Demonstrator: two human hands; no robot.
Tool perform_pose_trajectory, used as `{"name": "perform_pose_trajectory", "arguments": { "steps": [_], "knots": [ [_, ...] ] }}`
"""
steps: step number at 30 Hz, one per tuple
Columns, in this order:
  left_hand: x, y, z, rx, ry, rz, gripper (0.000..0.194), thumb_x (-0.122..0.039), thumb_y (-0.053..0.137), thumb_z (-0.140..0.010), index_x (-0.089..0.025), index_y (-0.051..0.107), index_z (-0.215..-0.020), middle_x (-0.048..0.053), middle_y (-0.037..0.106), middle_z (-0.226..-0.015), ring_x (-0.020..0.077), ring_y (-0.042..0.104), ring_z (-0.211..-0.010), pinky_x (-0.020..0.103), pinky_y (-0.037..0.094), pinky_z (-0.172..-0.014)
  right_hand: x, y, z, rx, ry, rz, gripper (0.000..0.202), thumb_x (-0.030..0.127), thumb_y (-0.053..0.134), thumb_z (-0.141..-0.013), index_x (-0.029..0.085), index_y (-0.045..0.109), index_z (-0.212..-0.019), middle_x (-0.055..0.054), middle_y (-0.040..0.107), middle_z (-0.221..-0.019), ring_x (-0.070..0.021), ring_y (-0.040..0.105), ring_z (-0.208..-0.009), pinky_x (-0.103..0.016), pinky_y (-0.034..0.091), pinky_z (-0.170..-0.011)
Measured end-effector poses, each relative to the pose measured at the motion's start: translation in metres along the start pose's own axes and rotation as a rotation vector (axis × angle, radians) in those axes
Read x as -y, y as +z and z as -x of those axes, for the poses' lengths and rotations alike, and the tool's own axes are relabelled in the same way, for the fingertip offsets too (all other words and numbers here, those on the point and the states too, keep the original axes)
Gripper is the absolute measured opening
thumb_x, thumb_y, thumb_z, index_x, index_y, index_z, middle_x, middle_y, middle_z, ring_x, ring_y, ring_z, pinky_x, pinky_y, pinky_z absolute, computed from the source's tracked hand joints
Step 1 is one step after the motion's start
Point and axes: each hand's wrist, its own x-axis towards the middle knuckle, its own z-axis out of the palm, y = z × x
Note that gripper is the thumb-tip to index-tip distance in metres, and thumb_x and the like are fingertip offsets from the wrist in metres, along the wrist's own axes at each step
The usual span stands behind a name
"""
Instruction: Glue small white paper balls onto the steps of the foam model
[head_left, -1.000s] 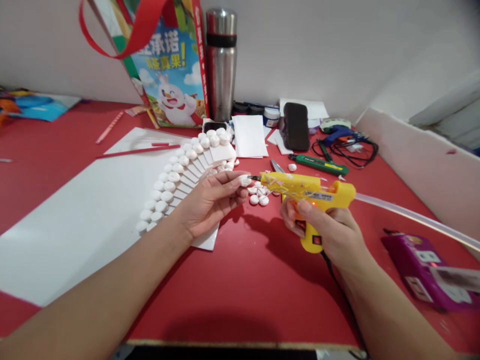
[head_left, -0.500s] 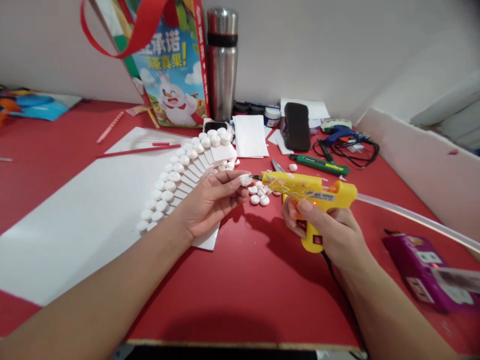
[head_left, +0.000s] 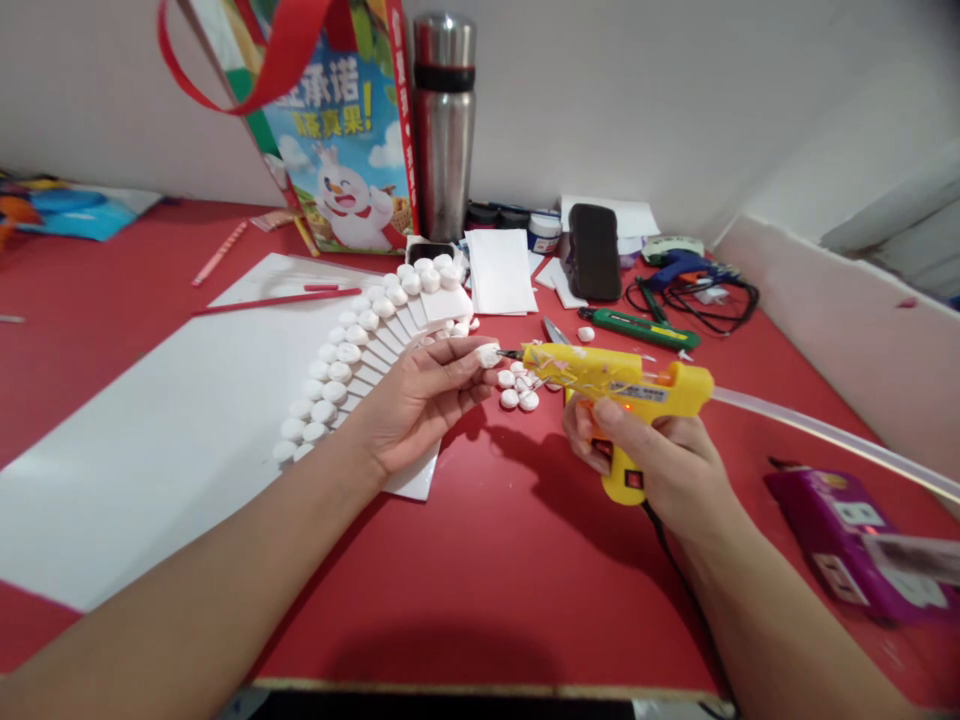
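Between thumb and fingertips, my left hand pinches a small round white piece. My right hand is wrapped round the grip of a yellow glue gun, whose nozzle points left and meets the white piece. A clear glue stick sticks out of the gun's back. Beneath and behind my left hand, rows of round white pieces form a curve along white card strips. Several loose white pieces lie just below the nozzle on the red table.
At the back stand a printed bag and a steel flask. A black phone, a green cutter and tangled cables lie at the right rear. A purple pack is at the right; a large white sheet lies left.
The white piece in my left hand has shifted very slightly left, with the nozzle still at it. Both hands keep their holds.
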Motion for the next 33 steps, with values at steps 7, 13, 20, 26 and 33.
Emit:
{"name": "perform_pose_trajectory", "arguments": {
  "steps": [7,13,20,26,33],
  "knots": [
    [0.000,0.000,-0.001,-0.030,0.036,-0.013,0.020,-0.005,0.081,-0.076,-0.010,0.077,-0.095,0.003,0.072,-0.080,0.0095,0.069,-0.073,0.019,0.058,-0.074,-0.001,0.001,0.000,-0.018,0.000,0.005,0.038,0.051,0.072,-0.088,0.018,0.063,-0.071,-0.001,0.056,-0.063,-0.0116,0.047,-0.051,-0.028,0.034,-0.047],
    [0.002,0.001,0.000,-0.072,0.154,-0.044,0.018,-0.009,0.082,-0.077,-0.012,0.076,-0.093,0.002,0.074,-0.088,0.0092,0.070,-0.077,0.020,0.056,-0.079,0.000,0.001,0.001,0.012,-0.010,0.001,0.037,0.049,0.071,-0.089,0.018,0.065,-0.072,-0.002,0.057,-0.065,-0.0117,0.046,-0.052,-0.029,0.033,-0.047],
    [-0.012,0.008,0.013,-0.075,0.294,-0.222,0.015,-0.017,0.080,-0.082,-0.015,0.077,-0.097,0.004,0.075,-0.093,0.0107,0.068,-0.078,0.024,0.056,-0.081,0.005,-0.001,-0.001,0.033,-0.045,-0.167,0.034,0.051,0.070,-0.090,0.020,0.068,-0.075,-0.003,0.058,-0.071,-0.0120,0.044,-0.051,-0.029,0.028,-0.045],
    [-0.040,0.012,0.040,-0.140,0.400,-0.828,0.023,-0.026,0.082,-0.082,-0.019,0.079,-0.103,0.005,0.077,-0.098,0.0180,0.070,-0.086,0.027,0.055,-0.079,0.006,-0.002,-0.001,-0.033,-0.062,-0.287,0.030,0.045,0.069,-0.092,0.019,0.068,-0.078,-0.003,0.059,-0.075,-0.0104,0.046,-0.052,-0.027,0.028,-0.045],
    [-0.019,-0.017,0.054,-0.062,0.676,-1.621,0.023,-0.023,0.066,-0.092,-0.023,0.075,-0.113,0.008,0.072,-0.111,0.0244,0.066,-0.105,0.034,0.049,-0.094,0.007,-0.003,0.000,-0.008,-0.044,-0.313,0.033,0.046,0.070,-0.091,0.016,0.067,-0.077,-0.004,0.059,-0.072,-0.0103,0.047,-0.054,-0.027,0.029,-0.046]
  ]
}}
